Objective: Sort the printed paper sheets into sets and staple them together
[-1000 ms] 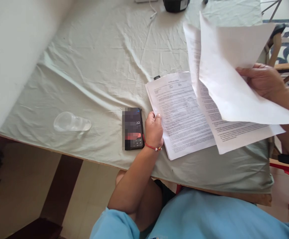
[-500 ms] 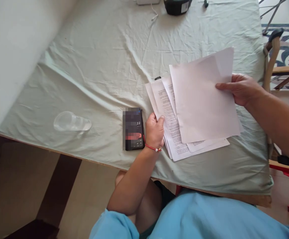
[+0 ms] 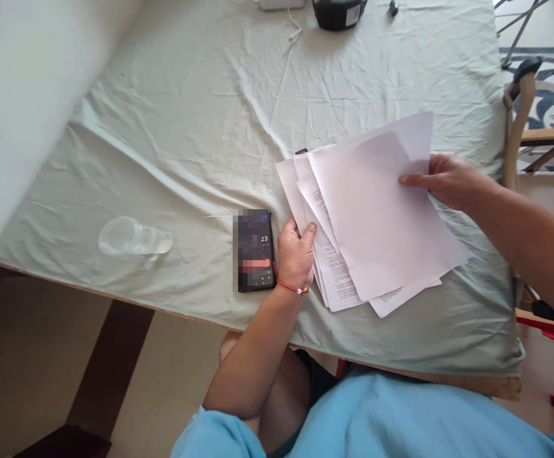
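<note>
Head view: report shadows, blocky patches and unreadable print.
Head view: soft shadow on the blank top sheet, near the right hand; head view: blocky pixels over part of the phone; head view: print on the sheets beneath too small to read.

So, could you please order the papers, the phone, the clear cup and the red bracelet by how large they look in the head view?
1. Papers, largest.
2. Phone and clear cup: too alike to rank.
3. Red bracelet, smallest.

A white sheet (image 3: 376, 222), blank side up, overlaps printed pages (image 3: 345, 287) fanned unevenly over the pale green tablecloth (image 3: 181, 127).
</note>
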Tool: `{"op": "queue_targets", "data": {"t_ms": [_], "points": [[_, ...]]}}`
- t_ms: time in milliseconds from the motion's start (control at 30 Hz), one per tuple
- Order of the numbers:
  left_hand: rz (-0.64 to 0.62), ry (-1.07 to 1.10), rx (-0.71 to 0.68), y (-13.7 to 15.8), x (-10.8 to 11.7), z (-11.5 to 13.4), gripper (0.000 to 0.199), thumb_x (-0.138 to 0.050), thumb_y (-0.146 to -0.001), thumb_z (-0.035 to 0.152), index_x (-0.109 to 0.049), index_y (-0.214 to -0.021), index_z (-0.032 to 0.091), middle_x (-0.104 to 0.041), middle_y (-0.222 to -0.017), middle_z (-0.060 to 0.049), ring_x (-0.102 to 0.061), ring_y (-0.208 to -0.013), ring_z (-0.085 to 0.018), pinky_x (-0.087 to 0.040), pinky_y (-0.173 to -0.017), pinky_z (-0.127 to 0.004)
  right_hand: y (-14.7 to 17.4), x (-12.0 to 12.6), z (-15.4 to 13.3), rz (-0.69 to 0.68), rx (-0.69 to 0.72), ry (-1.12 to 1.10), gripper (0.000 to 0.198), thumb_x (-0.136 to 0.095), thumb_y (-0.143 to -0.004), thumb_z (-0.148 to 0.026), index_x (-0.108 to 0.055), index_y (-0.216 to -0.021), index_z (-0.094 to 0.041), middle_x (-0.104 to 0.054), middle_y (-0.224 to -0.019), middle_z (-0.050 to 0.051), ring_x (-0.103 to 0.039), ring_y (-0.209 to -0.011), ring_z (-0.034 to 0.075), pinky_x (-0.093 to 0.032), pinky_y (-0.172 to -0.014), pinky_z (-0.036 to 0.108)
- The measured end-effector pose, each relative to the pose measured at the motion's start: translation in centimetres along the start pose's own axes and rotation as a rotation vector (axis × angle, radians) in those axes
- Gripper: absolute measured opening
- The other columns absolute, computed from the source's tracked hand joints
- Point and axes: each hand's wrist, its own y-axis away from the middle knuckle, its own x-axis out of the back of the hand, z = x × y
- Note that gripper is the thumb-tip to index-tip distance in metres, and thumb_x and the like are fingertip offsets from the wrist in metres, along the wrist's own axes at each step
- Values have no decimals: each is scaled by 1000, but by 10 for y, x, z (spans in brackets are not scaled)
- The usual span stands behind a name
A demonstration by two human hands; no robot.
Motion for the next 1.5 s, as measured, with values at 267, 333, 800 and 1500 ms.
{"op": "queue_targets", "data": {"t_ms": [267, 333, 800, 1500], "points": [[40, 40, -6, 2, -4, 4, 19, -63, -86, 24, -63, -104, 20, -76, -101, -6, -74, -99, -23, -58, -91, -35, -5, 7, 5, 9, 29, 17, 40, -100, -55, -31, -79, -87, -20, -81, -101, 7, -73, -83, 23, -64, -90, 43], [83, -3, -62, 3, -2, 3, 35, -65, -86, 20, -58, -120, 22, -75, -96, -4, -73, -92, -20, -58, -86, -33, -6, 9, 5, 17, 35, 11, 41, -100, -53, -32, -80, -87, -21, -81, -100, 6, -73, -84, 23, -64, -93, 44], [85, 45, -37, -3, -7, 4, 13, -65, -89, 27, -69, -98, 18, -75, -95, -6, -70, -88, -18, -56, -83, -31, -8, 21, 11, -40, 124, -28, 42, -100, -62, -37, -80, -97, -22, -81, -103, 5, -76, -92, 24, -64, -96, 43], [56, -2, -77, -8, 2, -6, 25, -78, -86, 31, -55, -90, 22, -61, -84, 1, -62, -84, -15, -51, -84, -29, -9, 16, 6, -6, 129, -23, 53, -97, -61, -27, -73, -108, -24, -79, -110, 4, -73, -95, 23, -61, -101, 48]]}}
